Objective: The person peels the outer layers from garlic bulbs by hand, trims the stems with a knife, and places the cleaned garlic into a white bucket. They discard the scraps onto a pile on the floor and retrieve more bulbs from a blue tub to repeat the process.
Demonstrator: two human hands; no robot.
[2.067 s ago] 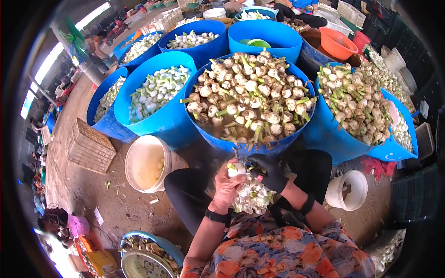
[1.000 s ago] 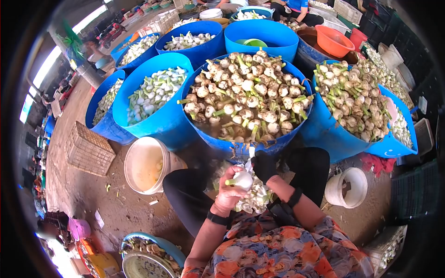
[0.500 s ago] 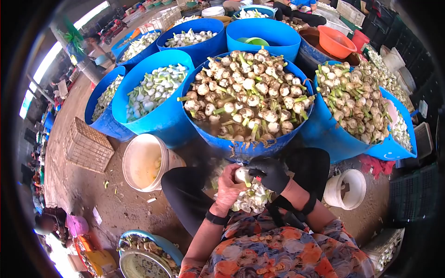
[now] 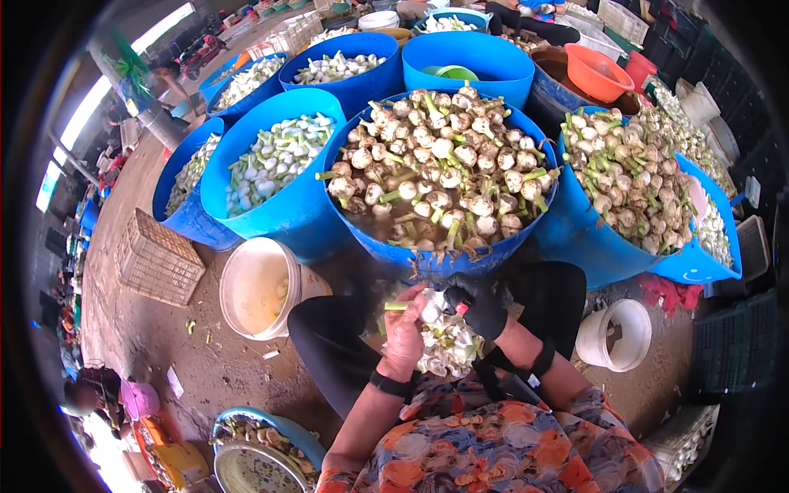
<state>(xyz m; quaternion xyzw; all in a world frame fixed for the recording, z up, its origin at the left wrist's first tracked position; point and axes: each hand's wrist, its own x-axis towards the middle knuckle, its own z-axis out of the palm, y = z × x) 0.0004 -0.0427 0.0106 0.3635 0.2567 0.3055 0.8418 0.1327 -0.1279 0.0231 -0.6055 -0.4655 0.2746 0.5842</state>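
My left hand (image 4: 403,330), bare, is closed around a white garlic bulb (image 4: 432,306) above my lap. The bulb's green stem (image 4: 396,306) points left, out past the fingers. Against the bulb's right side is my right hand (image 4: 483,311) in a dark glove, its fingers curled. A small red piece (image 4: 462,309) shows at those fingers; what it belongs to is hidden. Below both hands lies a pile of pale garlic peelings (image 4: 450,352). In front of my knees stands a big blue tub (image 4: 436,261) heaped with soil-stained garlic bulbs (image 4: 444,156).
Another blue tub (image 4: 596,251) of unpeeled garlic stands right; a tub (image 4: 215,185) of cleaned garlic stands left. White buckets flank my knees, one left (image 4: 316,283), one right (image 4: 593,338). A wicker-like crate (image 4: 160,259) and a basin (image 4: 308,444) are on the left floor.
The garlic bulb has turned in my left hand: its stem pointed down toward my lap and now points left. The red piece at my right hand shows more clearly.
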